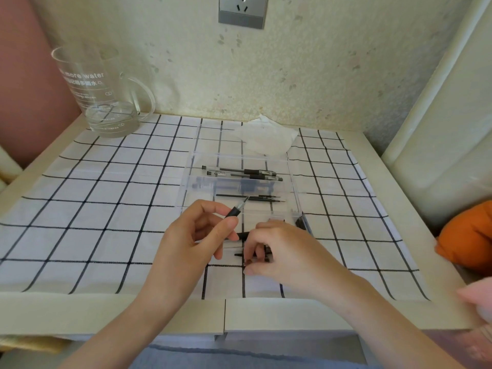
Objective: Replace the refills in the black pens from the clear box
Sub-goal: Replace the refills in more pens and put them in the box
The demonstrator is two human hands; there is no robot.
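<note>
A clear box stands on the checked cloth in the middle of the table. Two black pens lie side by side in its far part, and thin black refills lie nearer the front. My left hand holds a black pen by its rubber grip, tip pointing up and away over the box's front edge. My right hand rests low on the cloth just in front of the box, fingers curled over small black pen parts. What exactly those fingers pinch is hidden.
A clear glass jug with a little water stands at the back left. A crumpled white tissue lies behind the box. An orange cushion sits off the table's right edge. A wall socket is above.
</note>
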